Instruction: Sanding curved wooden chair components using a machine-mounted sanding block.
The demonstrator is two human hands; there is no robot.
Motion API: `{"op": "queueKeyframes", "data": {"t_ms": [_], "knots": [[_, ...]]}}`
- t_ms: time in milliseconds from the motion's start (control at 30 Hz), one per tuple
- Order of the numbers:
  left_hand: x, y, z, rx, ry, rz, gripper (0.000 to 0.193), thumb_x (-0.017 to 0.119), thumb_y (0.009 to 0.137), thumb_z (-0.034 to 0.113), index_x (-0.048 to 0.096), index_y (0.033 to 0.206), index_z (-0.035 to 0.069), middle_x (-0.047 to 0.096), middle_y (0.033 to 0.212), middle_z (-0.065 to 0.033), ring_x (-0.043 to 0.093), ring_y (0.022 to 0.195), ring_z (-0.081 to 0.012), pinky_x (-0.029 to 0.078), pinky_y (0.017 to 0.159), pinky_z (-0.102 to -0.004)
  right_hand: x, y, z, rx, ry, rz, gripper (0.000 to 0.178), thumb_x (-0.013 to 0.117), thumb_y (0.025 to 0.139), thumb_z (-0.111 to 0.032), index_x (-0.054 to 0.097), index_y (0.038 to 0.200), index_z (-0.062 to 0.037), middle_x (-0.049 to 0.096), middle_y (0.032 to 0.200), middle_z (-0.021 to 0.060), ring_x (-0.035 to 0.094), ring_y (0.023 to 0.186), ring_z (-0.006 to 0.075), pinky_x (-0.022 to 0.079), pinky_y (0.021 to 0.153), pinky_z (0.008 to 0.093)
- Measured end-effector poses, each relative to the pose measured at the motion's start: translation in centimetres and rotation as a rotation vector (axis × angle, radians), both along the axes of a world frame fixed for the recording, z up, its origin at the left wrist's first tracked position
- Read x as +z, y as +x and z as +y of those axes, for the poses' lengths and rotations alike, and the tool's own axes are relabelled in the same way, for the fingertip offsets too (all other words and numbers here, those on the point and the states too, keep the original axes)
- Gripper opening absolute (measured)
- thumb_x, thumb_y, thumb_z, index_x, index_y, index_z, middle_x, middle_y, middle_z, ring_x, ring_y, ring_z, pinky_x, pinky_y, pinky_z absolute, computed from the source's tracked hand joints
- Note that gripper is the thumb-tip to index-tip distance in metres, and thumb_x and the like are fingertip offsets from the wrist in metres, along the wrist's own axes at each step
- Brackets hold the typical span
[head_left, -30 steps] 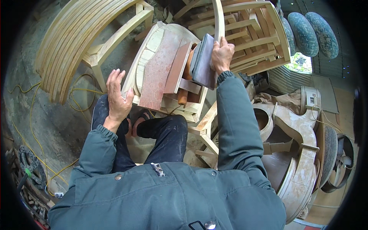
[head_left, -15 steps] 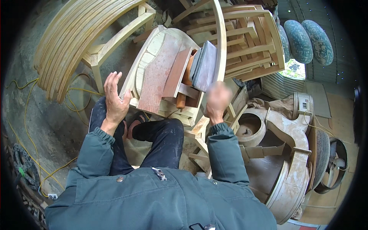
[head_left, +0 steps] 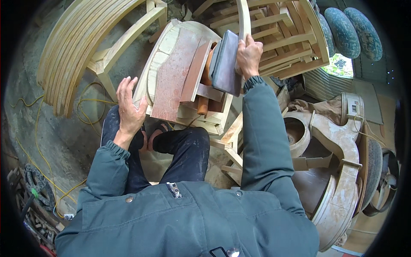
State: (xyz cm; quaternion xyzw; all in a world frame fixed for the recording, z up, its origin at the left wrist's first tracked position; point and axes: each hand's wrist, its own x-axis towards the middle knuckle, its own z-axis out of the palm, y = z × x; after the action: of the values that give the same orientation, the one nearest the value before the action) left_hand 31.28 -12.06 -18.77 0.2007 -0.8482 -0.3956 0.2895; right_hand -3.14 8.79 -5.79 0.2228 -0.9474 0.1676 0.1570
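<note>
My right hand (head_left: 249, 56) grips the lower part of a long curved wooden strip (head_left: 243, 17), fingers wrapped round it. Just left of that hand stand grey sharpening-stone-like slabs (head_left: 226, 62), tilted on a wooden stand. An orange-brown rounded wooden piece (head_left: 203, 105) shows beside the slabs. A reddish-brown board (head_left: 173, 77) lies on the pale wooden bench (head_left: 153, 68). At the bench's near left corner my left hand (head_left: 130, 107) is held open, fingers spread, with nothing in it; whether it touches the edge I cannot tell.
Many curved wooden strips (head_left: 81, 47) are stacked at the left, by a wooden frame (head_left: 113, 49). More frames (head_left: 291, 38) lean at the back right. A large band-saw-like machine (head_left: 342, 171) stands at the right. Yellow cable (head_left: 38, 132) runs over the floor.
My right hand has moved forward along the curved strip and is now closed round it. The view has shifted slightly. My left hand stays open by the bench.
</note>
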Motion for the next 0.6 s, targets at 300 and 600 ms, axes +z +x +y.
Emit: {"op": "queueKeyframes", "data": {"t_ms": [300, 600], "knots": [[3.1, -3.7, 1.8, -0.108, -0.120, 0.146, 0.059, 0.068, 0.084, 0.008, 0.057, 0.141, 0.005, 0.046, 0.151, -0.0225, 0.038, 0.146, -0.0420, 0.031, 0.122, -0.0515, -0.1, 9.4, 4.5, -0.009, 0.051, 0.085, 0.053, 0.066, 0.096, -0.018, 0.056, 0.145, -0.0008, 0.053, 0.101, 0.0199, 0.052, 0.097, 0.0348, 0.045, 0.090, 0.0455], [16.1, -25.7, 7.4, -0.269, -0.538, 0.148, 0.065, 0.066, 0.096, 0.038, 0.050, 0.152, 0.008, 0.038, 0.162, -0.0212, 0.024, 0.157, -0.0393, 0.018, 0.124, -0.0640, 0.1, 22.0, 9.5, -0.099, -0.008, 0.013, 0.071, 0.070, 0.080, -0.011, 0.055, 0.148, -0.0036, 0.051, 0.106, 0.0211, 0.055, 0.101, 0.0386, 0.048, 0.089, 0.0475]]}}
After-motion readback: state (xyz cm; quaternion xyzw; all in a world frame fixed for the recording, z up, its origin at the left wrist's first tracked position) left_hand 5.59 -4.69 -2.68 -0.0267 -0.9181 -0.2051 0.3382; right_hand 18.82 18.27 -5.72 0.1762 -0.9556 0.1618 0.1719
